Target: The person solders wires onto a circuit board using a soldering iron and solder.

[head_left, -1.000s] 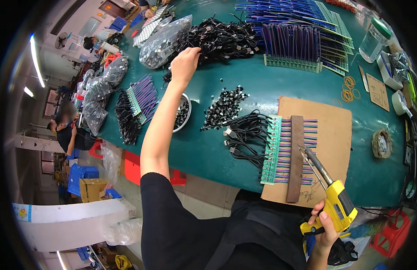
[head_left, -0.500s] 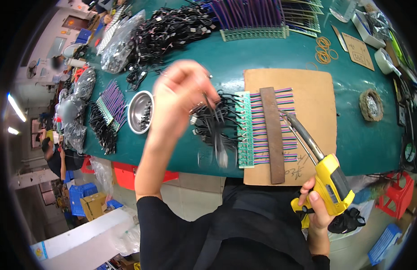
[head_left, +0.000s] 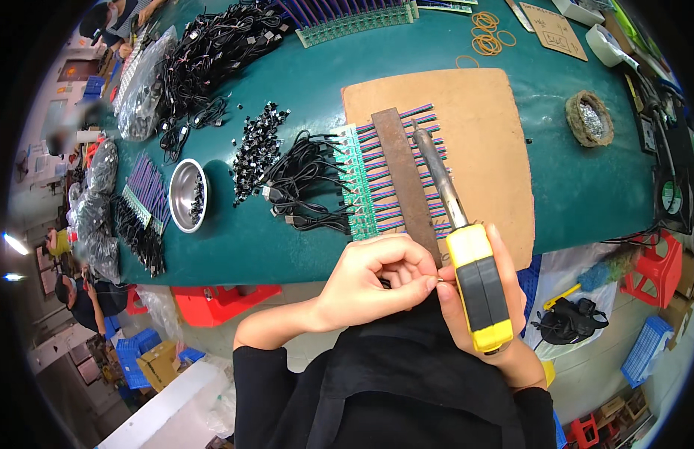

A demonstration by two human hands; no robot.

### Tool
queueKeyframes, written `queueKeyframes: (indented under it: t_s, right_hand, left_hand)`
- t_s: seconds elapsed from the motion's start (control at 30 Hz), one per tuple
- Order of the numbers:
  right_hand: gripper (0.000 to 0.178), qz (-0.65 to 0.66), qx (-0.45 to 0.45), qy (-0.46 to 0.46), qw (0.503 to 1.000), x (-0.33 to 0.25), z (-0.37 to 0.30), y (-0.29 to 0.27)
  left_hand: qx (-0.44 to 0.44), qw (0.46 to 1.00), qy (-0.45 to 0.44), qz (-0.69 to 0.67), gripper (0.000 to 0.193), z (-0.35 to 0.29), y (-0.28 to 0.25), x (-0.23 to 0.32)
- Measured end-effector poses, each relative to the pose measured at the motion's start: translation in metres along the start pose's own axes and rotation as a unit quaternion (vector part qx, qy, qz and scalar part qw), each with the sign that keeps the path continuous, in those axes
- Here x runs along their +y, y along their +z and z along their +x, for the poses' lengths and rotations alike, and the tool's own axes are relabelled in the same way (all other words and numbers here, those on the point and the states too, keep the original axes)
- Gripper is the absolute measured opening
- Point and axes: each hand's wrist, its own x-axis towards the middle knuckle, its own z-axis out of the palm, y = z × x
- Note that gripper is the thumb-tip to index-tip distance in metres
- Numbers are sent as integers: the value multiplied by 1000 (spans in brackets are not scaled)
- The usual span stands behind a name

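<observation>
My left hand (head_left: 380,277) is closed near the table's front edge. A dark bit of a black cable shows in its curled fingers, with a thin end at the fingertips; most of it is hidden. My right hand (head_left: 517,299) grips a yellow and black soldering gun (head_left: 478,280) and its fingertips meet the left ones. The gun's tip points away over a brown flat bar (head_left: 404,172). This bar lies across striped wires of a green circuit board strip (head_left: 356,179) on a cardboard sheet (head_left: 481,150). Black cables (head_left: 306,179) run from the strip's left side.
Left of the cables lie small black parts (head_left: 258,150) and a metal bowl (head_left: 175,196). Farther off are a cable heap (head_left: 212,56), another wired board strip (head_left: 354,26) and rubber bands (head_left: 490,36). A round holder (head_left: 575,123) of silvery material stands right. Other people are at far left.
My left hand has come from above the cables down to the right hand by the table edge. The soldering gun has swung more upright and moved left. The view has shifted, uncovering the small black parts.
</observation>
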Motion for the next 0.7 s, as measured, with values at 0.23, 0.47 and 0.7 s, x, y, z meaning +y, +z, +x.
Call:
queueKeyframes:
  t_s: [0.23,0.47,0.7]
  right_hand:
    - [62,31,-15,24,999,-11,-3,0]
    - [56,166,60,109,978,-15,-5,11]
    - [56,100,-11,33,994,-17,-3,11]
  left_hand:
    - [-59,970,-159,-177,9,-10,4,-3]
    - [-39,953,-135,-267,7,-16,1,-7]
    - [20,1000,12,18,9,-29,4,-11]
